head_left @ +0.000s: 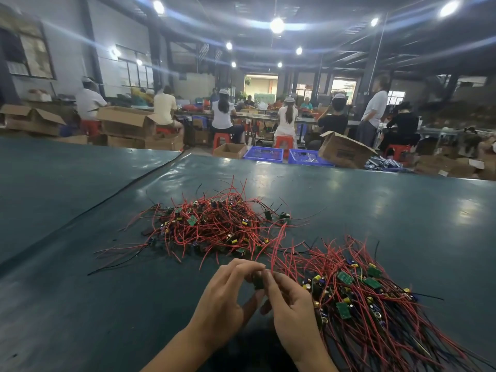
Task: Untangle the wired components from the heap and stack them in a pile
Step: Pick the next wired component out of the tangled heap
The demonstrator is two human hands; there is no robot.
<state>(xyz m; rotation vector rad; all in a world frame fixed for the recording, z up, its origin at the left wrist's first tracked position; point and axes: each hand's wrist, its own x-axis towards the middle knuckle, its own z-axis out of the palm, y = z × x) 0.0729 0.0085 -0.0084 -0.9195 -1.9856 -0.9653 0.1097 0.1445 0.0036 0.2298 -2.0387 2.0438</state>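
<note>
A tangled heap [214, 224] of small circuit boards with red and black wires lies in the middle of the dark green table [375, 205]. A second pile [362, 288] of the same wired components spreads at the near right, wires fanned out. My left hand [225, 299] and my right hand [290, 307] meet in front of me and together pinch one small dark component [258, 282]. Its red wire [276, 248] arcs up and back toward the heap. The component is mostly hidden by my fingers.
The table's far edge [322, 167] runs across the view, with a seam [112, 194] on the left. Beyond it stand blue crates [264, 154], cardboard boxes [343, 153], red stools and several seated people at other benches.
</note>
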